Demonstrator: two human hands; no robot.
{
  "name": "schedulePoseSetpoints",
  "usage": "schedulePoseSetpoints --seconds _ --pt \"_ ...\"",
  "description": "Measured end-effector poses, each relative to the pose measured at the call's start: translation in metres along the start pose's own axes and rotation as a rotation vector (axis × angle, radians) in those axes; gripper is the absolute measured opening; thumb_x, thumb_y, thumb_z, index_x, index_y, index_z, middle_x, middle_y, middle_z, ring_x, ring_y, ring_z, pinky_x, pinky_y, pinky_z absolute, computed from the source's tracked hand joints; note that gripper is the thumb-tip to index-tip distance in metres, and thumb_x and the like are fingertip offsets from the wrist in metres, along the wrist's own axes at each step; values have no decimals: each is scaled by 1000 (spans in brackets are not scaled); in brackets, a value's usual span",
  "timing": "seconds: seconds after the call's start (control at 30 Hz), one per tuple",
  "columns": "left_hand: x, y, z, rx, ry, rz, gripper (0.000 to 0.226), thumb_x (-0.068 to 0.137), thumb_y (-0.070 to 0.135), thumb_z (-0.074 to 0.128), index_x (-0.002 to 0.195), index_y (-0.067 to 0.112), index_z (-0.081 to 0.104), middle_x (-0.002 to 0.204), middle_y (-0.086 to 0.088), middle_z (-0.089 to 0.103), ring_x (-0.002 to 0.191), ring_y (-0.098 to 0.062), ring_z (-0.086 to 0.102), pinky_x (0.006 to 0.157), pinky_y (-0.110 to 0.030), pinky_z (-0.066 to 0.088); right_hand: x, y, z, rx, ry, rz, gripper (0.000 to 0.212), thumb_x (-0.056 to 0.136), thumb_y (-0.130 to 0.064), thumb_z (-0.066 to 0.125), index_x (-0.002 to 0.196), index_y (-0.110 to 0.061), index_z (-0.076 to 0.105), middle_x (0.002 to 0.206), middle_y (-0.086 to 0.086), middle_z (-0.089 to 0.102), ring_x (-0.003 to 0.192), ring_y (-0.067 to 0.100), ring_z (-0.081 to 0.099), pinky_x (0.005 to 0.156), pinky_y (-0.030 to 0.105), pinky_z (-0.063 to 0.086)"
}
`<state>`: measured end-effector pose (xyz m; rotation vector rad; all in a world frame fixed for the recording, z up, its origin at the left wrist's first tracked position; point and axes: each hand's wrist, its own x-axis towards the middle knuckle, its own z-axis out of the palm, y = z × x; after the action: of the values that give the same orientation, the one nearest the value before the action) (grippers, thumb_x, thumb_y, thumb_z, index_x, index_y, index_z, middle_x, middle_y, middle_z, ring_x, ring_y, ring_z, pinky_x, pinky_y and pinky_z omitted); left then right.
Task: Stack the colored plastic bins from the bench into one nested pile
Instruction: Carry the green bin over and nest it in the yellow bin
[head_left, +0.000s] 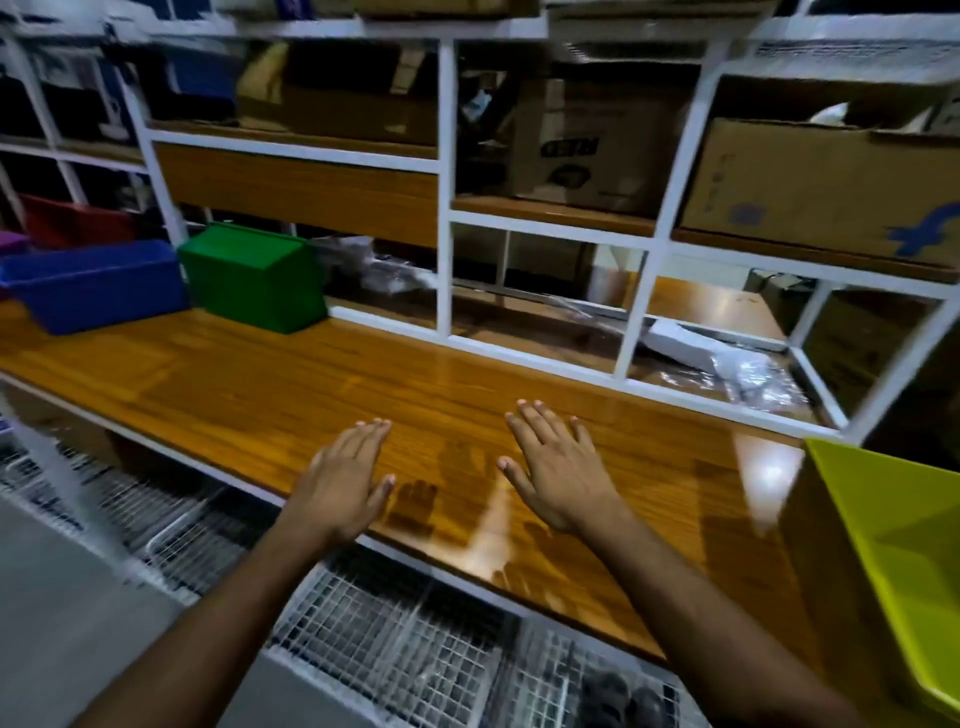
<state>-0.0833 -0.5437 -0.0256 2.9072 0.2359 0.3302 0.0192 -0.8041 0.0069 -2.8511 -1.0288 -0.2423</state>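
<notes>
While both hands hover flat over the bare middle of the wooden bench (291, 374), neither has hold of anything: the left hand (343, 480) and the right hand (558, 475) sit low in the centre of the frame with palms down, fingers stretched out and spread, nothing between them. Whether the palms touch the wood or float just above it cannot be told; faint reflections of them show on the glossy surface. That open, level pose looks like a pause before a reach rather than a grasp, and it leaves either hand free to go either way.

None of the bins lies near the hands. At the left of the frame, a green bin (254, 278) lies tipped over beside a white shelf upright (444, 197), its base or wall turned toward the camera. Just left of it sits a long blue bin (98, 283), apparently upright, and behind that, blurred at the upper left, a red bin (72, 221) and a sliver of a purple bin (11, 241). At the lower right edge a yellow-green bin (893, 535) stands alone, its open mouth facing up, well apart from the others.

Judging by this spread, no nesting is visible yet. The yellow-green bin is closest to the right hand; the cluster at left calls for a longer reach by the left.
</notes>
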Motion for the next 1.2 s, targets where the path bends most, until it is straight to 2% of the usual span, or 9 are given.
schedulePoseSetpoints --seconds 0.37,0.6,0.73,0.9,1.03,1.2 --pt "47 -182 -20 40 5 -96 71 95 47 44 154 21 13 161 1 19 148 -19 15 115 -43 22 148 -131 40 70 -25 -54 69 97 -62 21 154 -24 16 164 2 12 151 20 7 121 52 13" --pt "122 -306 -15 98 -6 -121 74 95 52 39 154 25 4 163 2 12 150 -18 8 118 -44 21 283 -191 87 98 -53 -60 68 97 -59 20 155 -24 14 164 1 11 151 20 6 121 49 13" --pt "173 -365 -27 106 -10 -141 73 96 52 38 155 23 6 163 0 12 149 -20 9 116 -42 21 349 -222 99 169 -49 -33 68 98 -59 22 155 -24 12 164 1 12 151 18 7 121 47 13" --pt "241 -421 -54 117 42 -75 72 95 51 40 154 22 11 161 -2 17 148 -21 15 116 -41 22 422 -250 99 180 -9 -23 68 98 -57 26 155 -22 15 164 3 15 151 19 10 120 47 16" --pt "289 -460 -71 115 59 12 73 95 52 41 154 23 10 162 0 15 148 -19 13 115 -41 22 469 -274 99 139 -45 -42 69 98 -58 23 156 -24 10 165 1 7 151 18 4 121 44 12" --pt "363 -515 -83 146 55 159 73 96 53 36 155 21 6 162 -3 15 149 -21 13 119 -40 16 511 -310 101 113 -58 30 68 98 -57 26 155 -28 2 165 -3 1 151 15 -2 120 41 5"
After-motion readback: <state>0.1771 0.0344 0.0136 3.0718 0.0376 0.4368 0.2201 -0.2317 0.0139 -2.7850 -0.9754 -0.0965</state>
